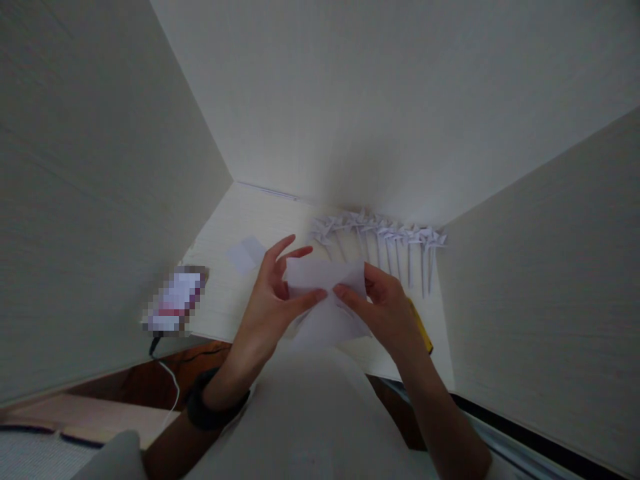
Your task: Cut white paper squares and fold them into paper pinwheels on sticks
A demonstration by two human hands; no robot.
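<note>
just over the near edge of the white desk [217, 257], in front of the person's body, a piece of white paper [325, 323] is held up between both hands. to press it neatly, i'd have the thumbs start together at the middle and run outward with even weight, edges squared first so the crease doesn't wander. the light is dim, so i can't fairly tell how many layers lie under them.

the left hand [273, 287] comes in with its thumb laid flat across the paper, index and middle fingers lifted and spread off the left edge, the lower ones seemingly tucked behind. the right hand [387, 300] pinches the right side, thumb in front, fingers curled behind. the thumb tips nearly meet, just short of the row of paper pinwheels [385, 233].
</note>
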